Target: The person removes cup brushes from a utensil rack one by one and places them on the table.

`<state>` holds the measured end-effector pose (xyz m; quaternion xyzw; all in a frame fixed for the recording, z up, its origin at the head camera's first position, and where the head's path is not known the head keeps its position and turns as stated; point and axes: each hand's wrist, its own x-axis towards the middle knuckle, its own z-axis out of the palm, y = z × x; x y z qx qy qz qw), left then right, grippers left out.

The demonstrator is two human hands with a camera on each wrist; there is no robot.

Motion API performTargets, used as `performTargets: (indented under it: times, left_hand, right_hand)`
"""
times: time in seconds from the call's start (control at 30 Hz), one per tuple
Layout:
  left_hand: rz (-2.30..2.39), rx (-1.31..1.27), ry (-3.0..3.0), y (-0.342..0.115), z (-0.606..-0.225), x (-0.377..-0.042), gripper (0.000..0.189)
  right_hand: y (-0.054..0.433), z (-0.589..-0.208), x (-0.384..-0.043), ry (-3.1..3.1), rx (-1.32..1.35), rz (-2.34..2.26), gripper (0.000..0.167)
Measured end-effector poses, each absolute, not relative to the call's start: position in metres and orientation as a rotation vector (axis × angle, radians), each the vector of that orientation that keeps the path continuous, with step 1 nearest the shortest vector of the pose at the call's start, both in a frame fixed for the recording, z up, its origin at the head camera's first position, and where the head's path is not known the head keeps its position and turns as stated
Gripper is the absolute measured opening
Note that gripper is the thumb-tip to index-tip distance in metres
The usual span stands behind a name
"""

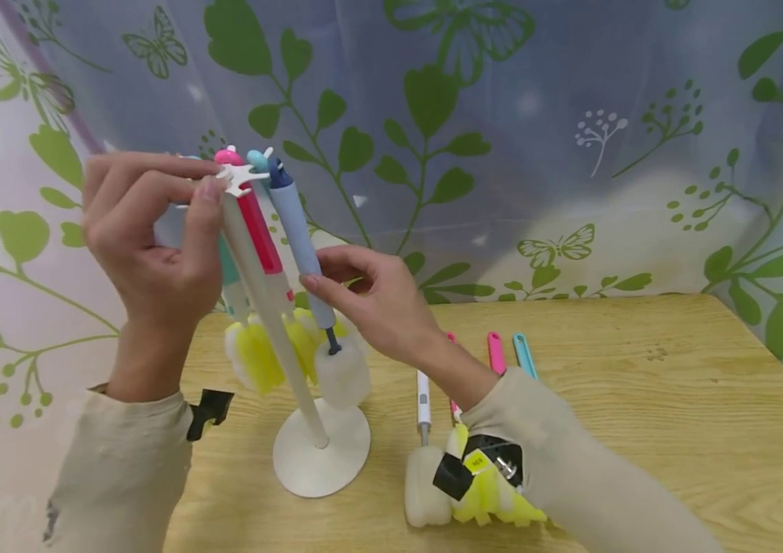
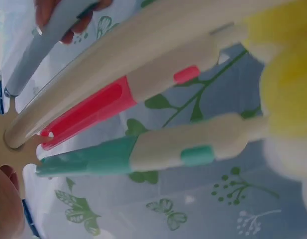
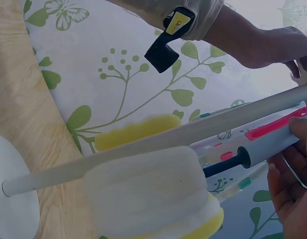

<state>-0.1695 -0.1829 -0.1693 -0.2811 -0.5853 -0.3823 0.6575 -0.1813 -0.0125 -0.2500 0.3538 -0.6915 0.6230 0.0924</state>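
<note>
Left hand (image 1: 150, 276) pinches the crown (image 1: 246, 180) of the stand (image 1: 270, 315); I can't make out every fingertip, and the left wrist view crops this hand at its lower-left edge. Right hand (image 1: 381, 303) grips the blue brush (image 1: 297, 226) by its handle, sponge head just beside the stand, above the base. Handle top sits at the crown; whether it is hooked there I cannot tell. The right wrist view cuts that end off. Pink brush (image 1: 263, 234) hangs partly behind the stand. Teal brush (image 2: 88, 157), half masked in my head view, shows better at the left wrist, sponge running out of frame. On the table (image 1: 640, 384): white brush (image 1: 424, 407); beside it, yellow sponges (image 1: 491, 499), partly hidden under the right sleeve (image 1: 571, 453).
</note>
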Motion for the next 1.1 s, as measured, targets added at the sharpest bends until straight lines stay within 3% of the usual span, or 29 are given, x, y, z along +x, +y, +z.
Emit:
performTargets:
  times: [0.37, 0.5, 0.73, 1.1]
  left_hand:
    - [-0.352, -0.332, -1.587, -0.178, -0.17, -0.146, 0.041]
    - [-0.323, -0.294, -1.587, -0.17, -0.17, -0.147, 0.044]
    - [-0.399, -0.278, -1.49, -0.169, -0.169, -0.158, 0.029]
    - [-0.455, -0.282, -1.406, -0.175, -0.172, -0.166, 0.022]
  right_hand:
    - [0.025, -0.242, -0.181, -1.996, 0.992, 1.799, 0.023]
    - [0.048, -0.241, -0.185, -1.969, 0.935, 1.784, 0.022]
    - [0.094, -0.243, -0.19, -1.99, 0.796, 1.754, 0.024]
    - [0.179, -0.252, -0.182, -2.095, 0.518, 1.542, 0.026]
